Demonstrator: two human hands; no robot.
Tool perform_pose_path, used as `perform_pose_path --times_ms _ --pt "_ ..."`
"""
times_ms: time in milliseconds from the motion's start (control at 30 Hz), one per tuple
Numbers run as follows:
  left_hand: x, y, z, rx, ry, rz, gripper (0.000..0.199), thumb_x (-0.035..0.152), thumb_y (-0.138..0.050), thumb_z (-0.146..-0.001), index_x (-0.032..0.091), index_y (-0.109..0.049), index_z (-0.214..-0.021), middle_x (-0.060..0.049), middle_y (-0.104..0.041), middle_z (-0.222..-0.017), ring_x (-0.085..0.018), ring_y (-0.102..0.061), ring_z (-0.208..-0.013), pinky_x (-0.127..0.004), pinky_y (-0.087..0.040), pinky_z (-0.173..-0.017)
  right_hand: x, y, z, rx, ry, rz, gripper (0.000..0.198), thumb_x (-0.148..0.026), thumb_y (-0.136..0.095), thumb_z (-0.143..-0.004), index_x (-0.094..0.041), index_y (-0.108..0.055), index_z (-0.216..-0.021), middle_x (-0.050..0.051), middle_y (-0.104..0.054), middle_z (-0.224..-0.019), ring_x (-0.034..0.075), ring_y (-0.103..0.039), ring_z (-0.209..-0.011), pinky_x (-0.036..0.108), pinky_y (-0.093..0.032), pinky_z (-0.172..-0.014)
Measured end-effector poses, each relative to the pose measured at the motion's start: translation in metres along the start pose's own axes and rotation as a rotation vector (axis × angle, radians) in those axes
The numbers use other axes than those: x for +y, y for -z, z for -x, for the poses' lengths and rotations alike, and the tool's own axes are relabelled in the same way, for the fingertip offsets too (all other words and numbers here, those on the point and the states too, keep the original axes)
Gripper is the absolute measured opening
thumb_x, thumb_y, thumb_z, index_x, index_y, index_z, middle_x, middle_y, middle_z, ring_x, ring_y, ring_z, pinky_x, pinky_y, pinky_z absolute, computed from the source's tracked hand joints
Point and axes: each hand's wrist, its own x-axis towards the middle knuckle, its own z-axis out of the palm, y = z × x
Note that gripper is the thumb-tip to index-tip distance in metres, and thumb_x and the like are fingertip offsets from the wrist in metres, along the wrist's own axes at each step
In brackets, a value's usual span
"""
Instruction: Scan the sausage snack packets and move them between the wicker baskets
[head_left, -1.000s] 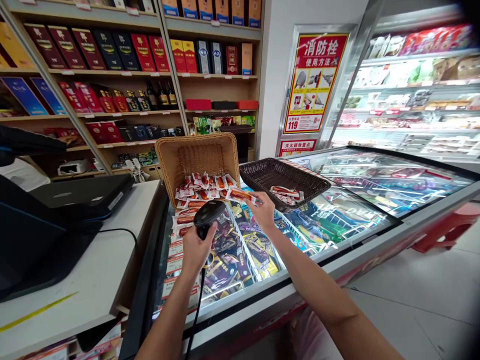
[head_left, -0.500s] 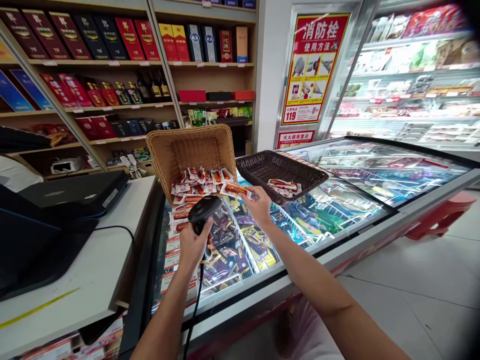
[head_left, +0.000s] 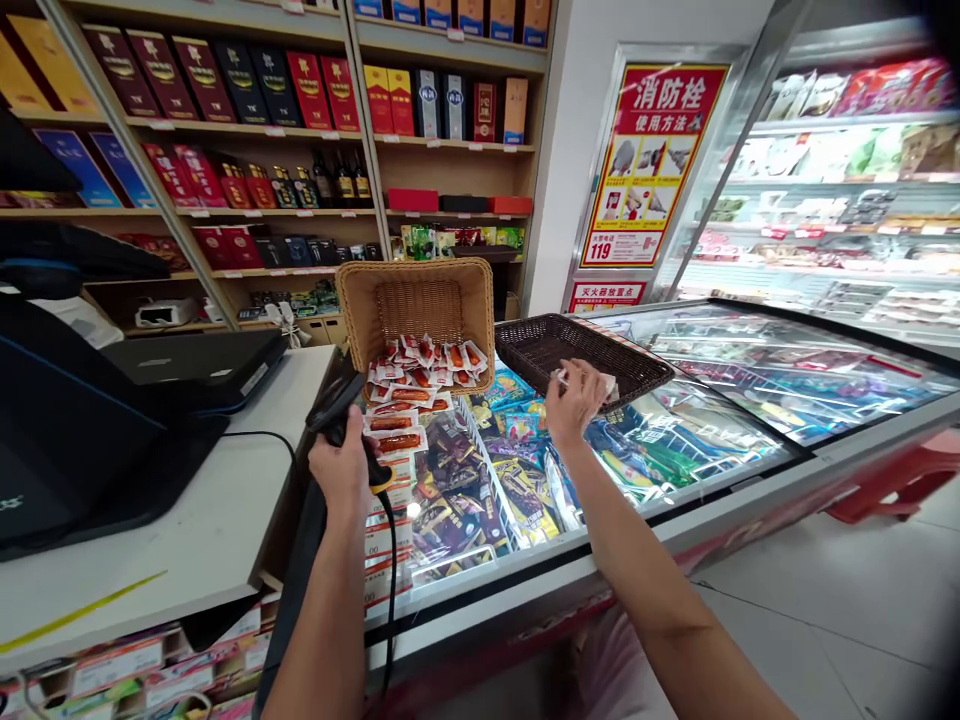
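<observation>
My left hand (head_left: 341, 468) is wrapped round the handle of a black barcode scanner (head_left: 335, 404), its cable hanging down over the freezer edge. At the dark brown wicker basket (head_left: 529, 345), my right hand (head_left: 576, 405) has its fingers curled over a wrapped sausage (head_left: 609, 384), largely hidden under the palm. A tan wicker basket (head_left: 417, 270) stands tilted on its side behind, with many sausage packets (head_left: 427, 360) heaped in its mouth. Several more packets (head_left: 396, 441) lie on the freezer glass in front of it, to the right of the scanner.
Both baskets rest on a glass-topped chest freezer (head_left: 480, 590) holding bagged goods. To the left is a white counter (head_left: 97, 570) with a black terminal (head_left: 60, 430). Shelves of boxed bottles (head_left: 277, 90) stand behind. A red stool (head_left: 896, 485) is at right.
My right hand has carried a sausage packet rightward from near the tan basket into the dark basket. My left hand has drawn the scanner left and tilted it. The view has shifted.
</observation>
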Motion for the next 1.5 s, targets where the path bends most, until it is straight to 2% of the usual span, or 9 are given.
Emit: perform_pose_path --times_ms 100,233,400,600,800,967,1067,1200,1500 --pt "0.005 0.002 -0.003 0.066 0.112 0.136 0.044 0.057 -0.074 -0.074 0.017 -0.062 -0.089 0.003 -0.059 -0.058 -0.015 -0.056 -0.044 -0.029 -0.05 -0.047 -0.037 -0.021 0.026 -0.335 0.157 -0.082 0.023 -0.027 -0.052 -0.101 -0.019 -0.068 -0.115 0.014 -0.065 -0.124 0.027 -0.057 -0.118 0.049 -0.04 -0.109" --pt "0.0 0.002 -0.001 0.029 0.121 0.13 0.045 0.059 -0.074 -0.075 0.018 -0.062 -0.087 0.004 -0.058 -0.056 -0.014 -0.053 -0.042 -0.029 -0.049 -0.045 -0.093 -0.063 0.053 -0.794 0.245 -0.115 0.029 -0.027 -0.055 -0.099 -0.017 -0.065 -0.125 0.015 -0.065 -0.127 0.028 -0.058 -0.12 0.045 -0.044 -0.108" --pt "-0.012 0.002 -0.002 -0.004 0.099 0.065 0.047 0.062 -0.074 -0.075 0.017 -0.064 -0.085 0.001 -0.06 -0.056 -0.016 -0.056 -0.042 -0.028 -0.047 -0.043 -0.135 -0.113 0.066 -0.952 0.122 -0.089 0.042 -0.027 -0.066 -0.093 -0.014 -0.061 -0.133 0.019 -0.065 -0.131 0.035 -0.052 -0.13 0.047 -0.043 -0.109" --pt "-0.016 0.002 -0.002 -0.037 0.105 -0.018 0.052 0.066 -0.069 -0.078 0.016 -0.067 -0.089 0.0 -0.061 -0.055 -0.018 -0.059 -0.044 -0.03 -0.049 -0.046 -0.131 -0.124 0.07 -0.904 0.048 -0.296 0.032 -0.013 -0.066 -0.086 -0.018 -0.071 -0.117 0.012 -0.067 -0.121 0.028 -0.06 -0.117 0.043 -0.048 -0.104" --pt "-0.011 -0.004 0.009 -0.117 0.09 -0.081 0.051 0.067 -0.071 -0.077 0.017 -0.065 -0.083 -0.001 -0.061 -0.053 -0.018 -0.059 -0.044 -0.029 -0.046 -0.046 -0.088 -0.085 0.047 -0.648 -0.081 -0.431 0.026 -0.019 -0.069 -0.083 -0.02 -0.075 -0.108 0.01 -0.068 -0.111 0.025 -0.064 -0.103 0.038 -0.054 -0.093" --pt "-0.006 -0.012 0.028 -0.345 0.085 -0.128 0.052 0.07 -0.072 -0.074 0.019 -0.06 -0.078 0.001 -0.059 -0.048 -0.017 -0.056 -0.04 -0.026 -0.042 -0.041 -0.04 -0.04 0.037 -0.504 -0.122 -0.46 0.025 -0.025 -0.069 -0.083 -0.022 -0.076 -0.108 0.009 -0.069 -0.11 0.024 -0.067 -0.099 0.037 -0.058 -0.085" --pt "-0.007 -0.016 0.04 -0.533 0.081 -0.178 0.055 0.072 -0.073 -0.073 0.019 -0.06 -0.078 0.0 -0.06 -0.049 -0.018 -0.057 -0.04 -0.027 -0.042 -0.041 -0.023 -0.03 0.042 -0.46 -0.243 -0.503 0.024 -0.028 -0.07 -0.083 -0.022 -0.076 -0.105 0.01 -0.068 -0.111 0.023 -0.068 -0.095 0.036 -0.06 -0.081" --pt "-0.008 -0.019 0.049 -0.633 0.044 -0.231 0.056 0.073 -0.072 -0.074 0.019 -0.061 -0.078 -0.001 -0.062 -0.051 -0.018 -0.058 -0.041 -0.027 -0.043 -0.041 -0.024 -0.032 0.044 -0.445 -0.35 -0.555 0.023 -0.028 -0.074 -0.079 -0.021 -0.077 -0.101 0.009 -0.069 -0.109 0.022 -0.069 -0.09 0.036 -0.06 -0.079" --pt "-0.007 -0.021 0.052 -0.68 0.02 -0.246 0.054 0.073 -0.07 -0.076 0.02 -0.058 -0.075 0.0 -0.061 -0.051 -0.017 -0.056 -0.039 -0.027 -0.042 -0.041 -0.031 -0.026 0.04 -0.449 -0.289 -0.549 0.025 -0.032 -0.072 -0.086 -0.022 -0.076 -0.108 0.01 -0.068 -0.114 0.022 -0.069 -0.093 0.036 -0.061 -0.08"
